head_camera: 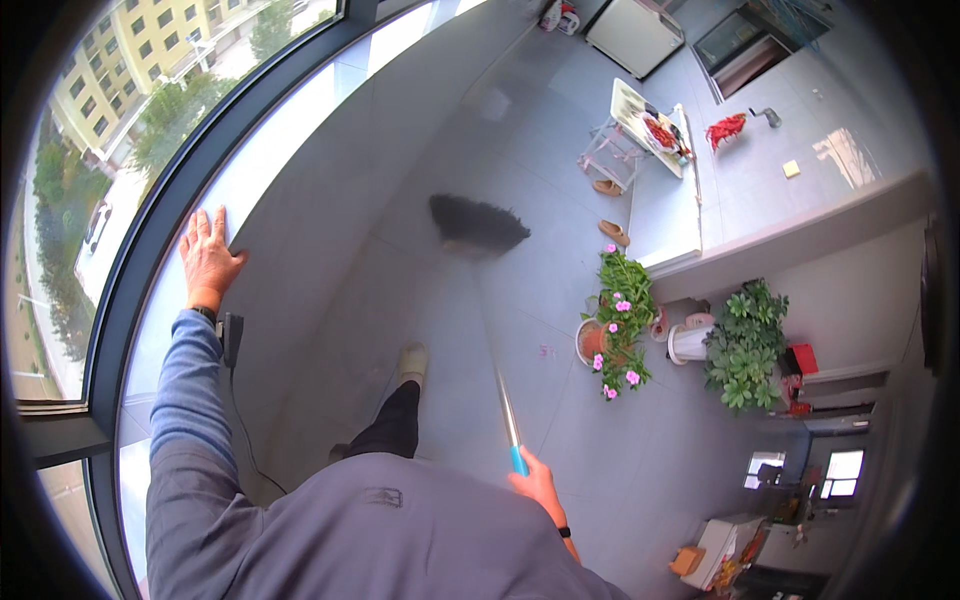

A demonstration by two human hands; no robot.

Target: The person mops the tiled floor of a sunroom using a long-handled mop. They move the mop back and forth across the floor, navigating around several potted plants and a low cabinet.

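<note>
Flat on the white windowsill rests my left hand, its fingers a little apart and holding nothing. My right hand is closed around the blue grip of a broom handle, near my right side. From there the metal handle slants up and away over the tiled floor, its far part faint and blurred. At its far end the broom head has dark bristles, also blurred, and lies ahead of my shoe.
A plugged-in adapter hangs below the sill, its cord trailing down. At right stand a pink-flowering potted plant and a leafy plant in a white pot. Slippers lie by a folding table. A white appliance stands farther back.
</note>
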